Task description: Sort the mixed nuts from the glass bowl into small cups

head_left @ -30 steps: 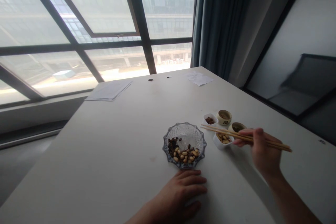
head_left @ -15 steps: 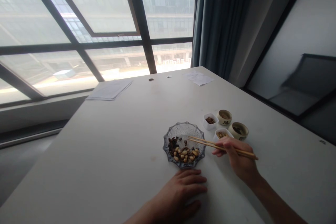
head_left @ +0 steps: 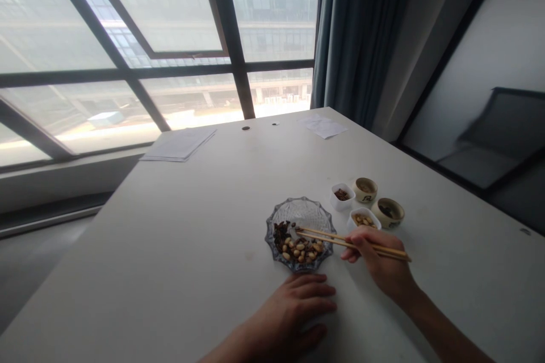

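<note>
A cut-glass bowl (head_left: 300, 214) with mixed peanuts and dark seeds stands on the white table (head_left: 191, 238). My right hand (head_left: 381, 261) is closed on a pair of wooden chopsticks (head_left: 353, 241); their tips reach over the bowl, just above the nuts. My left hand (head_left: 289, 309) lies flat on the table right in front of the bowl, fingers stretched out. Just right of the bowl sits a small white dish of peanuts (head_left: 363, 219).
Behind the peanut dish stand a white square dish with dark bits (head_left: 342, 195) and two round cups (head_left: 365, 189) (head_left: 388, 211). Papers (head_left: 179, 144) and a sheet (head_left: 323, 126) lie at the far edge by the window. A curtain hangs at the right.
My right hand has carried the chopsticks leftward from above the small peanut dish to over the glass bowl. My left hand has stayed flat.
</note>
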A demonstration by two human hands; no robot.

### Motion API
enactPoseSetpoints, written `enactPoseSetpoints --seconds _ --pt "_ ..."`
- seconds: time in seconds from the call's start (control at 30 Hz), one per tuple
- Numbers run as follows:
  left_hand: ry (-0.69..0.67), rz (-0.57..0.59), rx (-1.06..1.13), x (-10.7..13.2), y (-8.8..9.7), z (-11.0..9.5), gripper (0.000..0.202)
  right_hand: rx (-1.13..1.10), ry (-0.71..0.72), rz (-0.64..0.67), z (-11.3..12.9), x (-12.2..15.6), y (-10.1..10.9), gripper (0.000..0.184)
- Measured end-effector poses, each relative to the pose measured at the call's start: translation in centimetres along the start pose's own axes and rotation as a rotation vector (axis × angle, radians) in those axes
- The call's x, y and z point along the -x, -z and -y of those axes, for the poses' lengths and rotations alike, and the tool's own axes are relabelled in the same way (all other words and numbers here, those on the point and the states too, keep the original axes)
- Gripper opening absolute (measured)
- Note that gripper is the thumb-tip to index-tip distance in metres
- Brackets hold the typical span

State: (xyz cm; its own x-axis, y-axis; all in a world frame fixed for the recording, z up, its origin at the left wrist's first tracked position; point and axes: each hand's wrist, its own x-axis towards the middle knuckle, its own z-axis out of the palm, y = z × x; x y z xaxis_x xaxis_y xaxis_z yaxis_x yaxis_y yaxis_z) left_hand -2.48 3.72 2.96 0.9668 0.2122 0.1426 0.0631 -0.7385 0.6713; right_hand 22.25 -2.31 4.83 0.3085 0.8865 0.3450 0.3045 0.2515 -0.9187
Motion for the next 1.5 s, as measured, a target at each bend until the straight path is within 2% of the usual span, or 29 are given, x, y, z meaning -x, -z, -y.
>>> enactPoseSetpoints --seconds 0.27,0.43,0.53,0.7,0.77,0.87,1.0,1.17,1.27,1.37,1.5 --pt "-0.006 -0.006 0.005 0.0 -0.1 0.0 0.04 -0.03 0.027 -0.005 -0.3 -0.2 0.0 0.029" --pt "-0.005 -0.007 0.003 -0.1 0.0 0.0 0.04 -0.042 0.024 -0.109 -0.6 0.1 -0.5 0.035" --pt "-0.006 -0.009 0.003 0.0 0.0 0.0 0.041 -0.015 0.044 -0.26 0.2 -0.3 0.5 0.036" --pt "0.001 -0.01 0.007 0.1 0.0 0.0 0.041 0.153 0.104 -0.646 1.2 -2.1 4.3 0.04" --pt "0.005 -0.01 0.004 0.1 0.0 0.0 0.041 0.166 0.086 -0.686 1.2 -2.5 5.4 0.041" --pt "0.01 -0.005 0.001 0.1 0.1 0.0 0.044 0.151 0.026 -0.634 1.1 -2.7 5.9 0.04" --pt "-0.004 -0.009 0.006 0.1 0.0 0.1 0.043 0.137 0.038 -0.549 1.3 -2.2 4.6 0.036" --pt "-0.008 -0.016 0.002 0.1 -0.2 0.2 0.041 0.004 0.052 -0.172 0.3 -1.1 2.3 0.032" --pt "-0.006 -0.009 0.0 0.0 -0.2 0.1 0.041 -0.039 0.046 -0.026 -0.6 -0.8 1.0 0.029" --pt "-0.006 -0.005 -0.001 0.0 -0.1 0.0 0.04 -0.058 0.043 0.034 -1.2 -0.7 0.0 0.027" --pt "-0.004 0.001 0.007 0.0 0.1 -0.1 0.04 -0.086 0.027 0.008 -1.5 -0.7 -0.3 0.028"
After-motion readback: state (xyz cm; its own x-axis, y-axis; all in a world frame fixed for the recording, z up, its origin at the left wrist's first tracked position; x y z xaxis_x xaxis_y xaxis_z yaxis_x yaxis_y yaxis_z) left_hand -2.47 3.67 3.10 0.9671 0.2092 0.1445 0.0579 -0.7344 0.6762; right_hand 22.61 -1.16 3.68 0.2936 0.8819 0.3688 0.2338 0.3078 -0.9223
